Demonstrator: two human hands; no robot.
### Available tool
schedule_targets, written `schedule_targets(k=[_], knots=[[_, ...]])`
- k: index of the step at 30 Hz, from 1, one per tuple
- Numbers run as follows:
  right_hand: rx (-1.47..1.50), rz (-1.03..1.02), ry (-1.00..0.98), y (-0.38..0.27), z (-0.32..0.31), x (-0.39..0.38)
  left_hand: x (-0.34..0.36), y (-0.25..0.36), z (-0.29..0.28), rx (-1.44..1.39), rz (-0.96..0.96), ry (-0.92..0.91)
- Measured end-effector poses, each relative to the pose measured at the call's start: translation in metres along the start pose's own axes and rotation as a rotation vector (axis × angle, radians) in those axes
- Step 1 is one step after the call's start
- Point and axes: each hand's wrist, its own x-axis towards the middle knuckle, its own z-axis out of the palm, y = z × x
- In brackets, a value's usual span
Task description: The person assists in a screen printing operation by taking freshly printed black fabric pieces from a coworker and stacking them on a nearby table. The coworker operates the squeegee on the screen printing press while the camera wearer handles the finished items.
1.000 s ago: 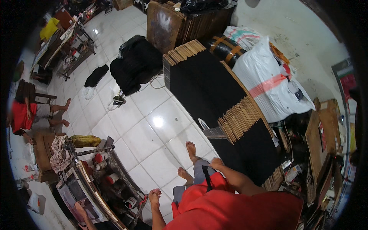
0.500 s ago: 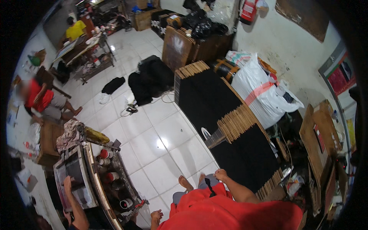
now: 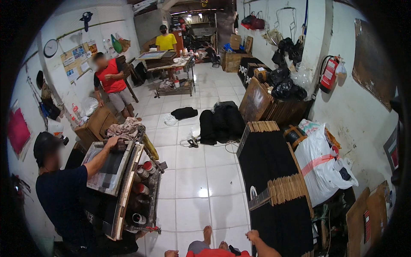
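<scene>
My right hand (image 3: pixel 253 235) hangs with its fingers curled in beside the left edge of the long row of black cloth pieces (image 3: pixel 280 219); nothing shows in it. Only a little of my left hand (image 3: pixel 171 253) reaches into view at the bottom edge, and its fingers are mostly cut off. The black cloth lies spread over stacked thin brown boards (image 3: pixel 287 191), whose ends stick out in rows. A white curved mark (image 3: pixel 253 192) shows at the cloth's left edge. My bare foot (image 3: pixel 207 234) stands on the white tiles.
At left a person in dark clothes (image 3: pixel 64 201) reaches over a framed screen (image 3: pixel 107 165) on a bench; paint pots (image 3: pixel 149 167) sit on its shelf. Black bundles (image 3: pixel 220 122) and a cord lie ahead. White sacks (image 3: pixel 323 167) stand right. Two more people are farther back.
My view has tipped up and turned left, bringing in the far room. The person in red at the left, seated before, now stands. The bench worker's arm reaches farther across the screen.
</scene>
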Motion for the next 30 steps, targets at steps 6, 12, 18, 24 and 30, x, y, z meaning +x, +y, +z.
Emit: schedule_targets(k=[6,12,18,24,30], knots=[[-0.157,0.234,-0.204,0.068,0.057,-0.039,0.009,-0.073,-0.035,0.001,-0.111,-0.007],[-0.768,-0.368,-0.173,0.125,0.111,0.013,0.008,-0.077,-0.08,-0.23,-0.045,0.15],[-0.378,-0.15,-0.174,-0.003,0.092,0.032,0.032,-0.037,-0.194,-0.693,0.126,0.527],[-0.24,-0.389,-0.084,-0.262,0.14,0.0,0.051,0.027,-0.331,-1.047,0.144,0.93],[-0.097,-0.685,-0.51,-0.54,0.293,-0.049,0.007,0.091,-0.387,-1.317,0.06,0.78]])
